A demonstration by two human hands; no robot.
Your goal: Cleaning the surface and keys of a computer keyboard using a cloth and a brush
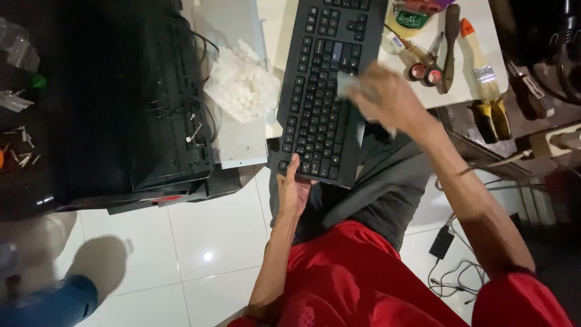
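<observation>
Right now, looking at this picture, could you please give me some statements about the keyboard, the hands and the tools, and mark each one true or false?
1. The left hand grips the near edge of the black keyboard. True.
2. The right hand presses a pale cloth on the keys. True.
3. The keyboard lies flat on the floor tiles. False: it rests on the person's lap and against the white table.
4. A paintbrush lies on the white table. True.
5. The scissors are in the right hand. False: they lie on the table beside it.
</observation>
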